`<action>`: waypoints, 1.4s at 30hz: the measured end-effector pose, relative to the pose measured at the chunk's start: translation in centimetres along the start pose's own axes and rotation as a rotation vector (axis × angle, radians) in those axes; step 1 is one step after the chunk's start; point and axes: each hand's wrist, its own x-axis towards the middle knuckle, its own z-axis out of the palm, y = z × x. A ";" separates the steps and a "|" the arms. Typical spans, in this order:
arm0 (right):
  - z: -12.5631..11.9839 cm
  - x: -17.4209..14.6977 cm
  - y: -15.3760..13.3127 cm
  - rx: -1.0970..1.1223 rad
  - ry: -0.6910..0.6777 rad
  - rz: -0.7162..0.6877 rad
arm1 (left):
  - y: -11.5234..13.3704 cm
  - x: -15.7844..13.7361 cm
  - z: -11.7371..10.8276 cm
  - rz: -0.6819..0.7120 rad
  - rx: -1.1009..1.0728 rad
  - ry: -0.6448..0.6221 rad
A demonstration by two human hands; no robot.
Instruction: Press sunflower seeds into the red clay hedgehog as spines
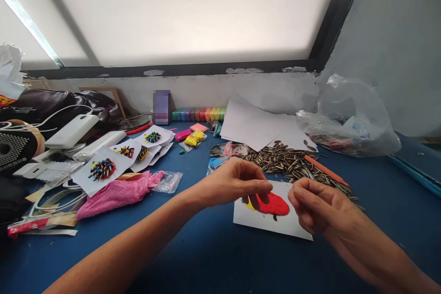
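A white card [251,221] lies on the blue table in front of me, bearing a flat red clay shape [277,204] with yellow clay at its left end and a small dark piece at its lower edge. Over the card's upper left, my left hand [234,181] has thumb and fingertips drawn together; anything between them is too small to make out. My right hand [319,206] is at the card's right edge, its fingers curled into a pinch whose contents are hidden. Behind both hands spreads a heap of striped sunflower seeds [275,158].
White paper sheets [255,124] and a clear plastic bag [354,119] lie behind the seeds. An orange stick [327,171] rests on the heap. At left are seed-and-clay cards [93,186], a pink cloth [117,197] and a white power bank [72,131]. Coloured clay packs [200,114] line the wall.
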 end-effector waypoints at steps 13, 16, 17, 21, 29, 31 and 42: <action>-0.3 0.6 0.7 -0.165 0.096 -0.097 | 0.0 0.0 0.5 -0.010 -0.125 -0.022; -0.6 0.8 0.6 -0.198 0.125 -0.116 | -0.1 0.0 0.5 -0.019 -0.162 -0.023; -0.7 0.9 0.5 -0.207 0.142 -0.125 | -0.2 0.0 0.5 -0.022 -0.168 -0.015; -0.9 0.9 0.3 -0.220 0.157 -0.156 | -0.2 0.1 0.6 -0.025 -0.174 -0.017; -1.1 0.9 0.5 -0.337 0.270 -0.198 | -0.2 0.0 0.6 -0.005 -0.195 -0.086; -1.2 0.8 0.4 -0.418 0.250 -0.203 | -0.2 0.0 0.6 -0.016 -0.202 -0.065; 0.4 -0.3 1.1 -0.430 0.118 -0.444 | -1.1 0.2 0.8 -0.020 -0.218 -0.151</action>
